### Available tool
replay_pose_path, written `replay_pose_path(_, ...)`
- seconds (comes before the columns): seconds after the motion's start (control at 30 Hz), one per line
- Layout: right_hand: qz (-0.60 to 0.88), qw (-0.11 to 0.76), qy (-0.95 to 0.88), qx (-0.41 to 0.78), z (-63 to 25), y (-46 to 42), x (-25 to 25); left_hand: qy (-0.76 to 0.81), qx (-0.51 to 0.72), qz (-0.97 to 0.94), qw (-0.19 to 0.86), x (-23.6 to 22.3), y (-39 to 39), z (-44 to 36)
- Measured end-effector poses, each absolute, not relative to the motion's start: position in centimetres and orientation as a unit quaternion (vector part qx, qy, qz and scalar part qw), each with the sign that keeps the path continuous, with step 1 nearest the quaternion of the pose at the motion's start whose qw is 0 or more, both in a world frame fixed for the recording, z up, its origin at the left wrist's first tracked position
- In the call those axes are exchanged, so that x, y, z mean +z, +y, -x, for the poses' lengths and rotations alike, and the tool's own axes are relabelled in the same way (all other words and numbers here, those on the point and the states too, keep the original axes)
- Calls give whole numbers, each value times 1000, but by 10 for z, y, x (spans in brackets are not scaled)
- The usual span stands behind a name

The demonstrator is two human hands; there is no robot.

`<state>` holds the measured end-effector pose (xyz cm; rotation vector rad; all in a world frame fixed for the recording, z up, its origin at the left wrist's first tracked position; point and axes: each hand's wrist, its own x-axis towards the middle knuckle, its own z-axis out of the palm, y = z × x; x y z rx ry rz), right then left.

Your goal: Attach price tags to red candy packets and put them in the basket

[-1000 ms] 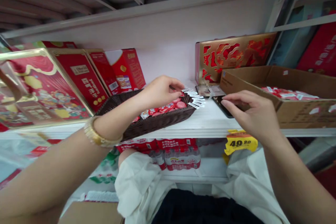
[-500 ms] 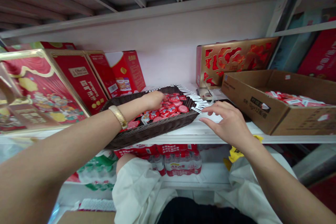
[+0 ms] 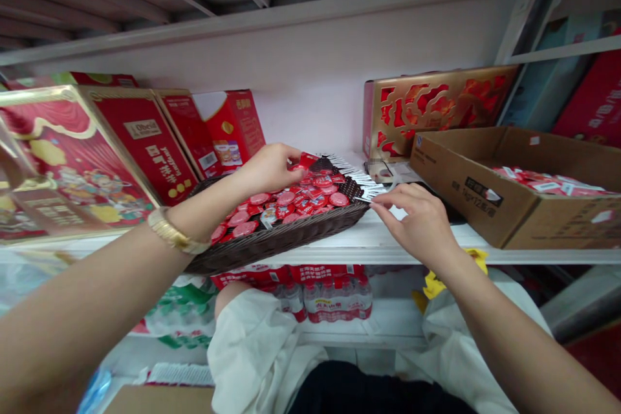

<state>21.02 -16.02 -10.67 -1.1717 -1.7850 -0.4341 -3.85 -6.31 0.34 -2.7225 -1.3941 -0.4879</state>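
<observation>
A dark brown woven basket (image 3: 286, 240) on the shelf holds many small red and pink round wrapped pieces (image 3: 310, 197). My left hand (image 3: 274, 167), with a gold bracelet at its wrist, is above the back of the basket, fingers closed on a red wrapped packet (image 3: 309, 160) that shows beyond the fingertips. White thin strips (image 3: 361, 182) line the basket's right rim in a row. At that rim's front corner, thumb and forefinger of my right hand (image 3: 414, 217) pinch the end of one white strip (image 3: 365, 200).
An open cardboard box (image 3: 466, 197) with red-and-white packets stands to the right, before a gold-and-red gift box (image 3: 436, 110). Red gift boxes (image 3: 140, 142) stand at the left. Packs of bottles (image 3: 334, 301) sit on the shelf below.
My left hand has risen out of the pieces towards the back left, with a red packet now showing at its fingers. My right fingers have closed onto the white strip.
</observation>
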Motion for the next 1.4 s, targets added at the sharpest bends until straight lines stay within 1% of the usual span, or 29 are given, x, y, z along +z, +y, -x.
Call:
replay_pose_path(0.1, 465, 506, -706, -174, -207, -161, -101, -400, -369, 811, -214, 4, -106, 34)
replay_pose_path(0.17, 455, 543, -687, -159, -203, -167, -97, -367, -446, 733, -358, -7, -138, 29)
replay_pose_path(0.23, 453, 581, -663, -134, -201, -178, -95, -331, -473, 650, -494, -25, -167, 22)
replay_pose_path(0.3, 452, 621, -632, -103, -199, -194, -97, -311, -470, 572, -596, -46, -188, 14)
replay_pose_path(0.4, 447, 667, -594, -54, -196, -218, -107, -301, -473, 478, -676, -77, -208, 1)
replay_pose_path(0.47, 441, 678, -587, -20, -194, -232, -115, -296, -488, 436, -696, -93, -215, -9)
replay_pose_path(0.6, 407, 674, -617, 29, -190, -246, -129, -290, -520, 372, -712, -113, -223, -22)
replay_pose_path(0.83, 385, 627, -669, 108, -192, -245, -143, -276, -514, 347, -734, -123, -228, -25)
replay_pose_path(1.03, 383, 595, -695, 123, -193, -243, -148, -284, -513, 355, -728, -124, -231, -26)
replay_pose_path(1.4, 390, 576, -716, 63, -190, -243, -147, -310, -534, 399, -678, -133, -230, -32)
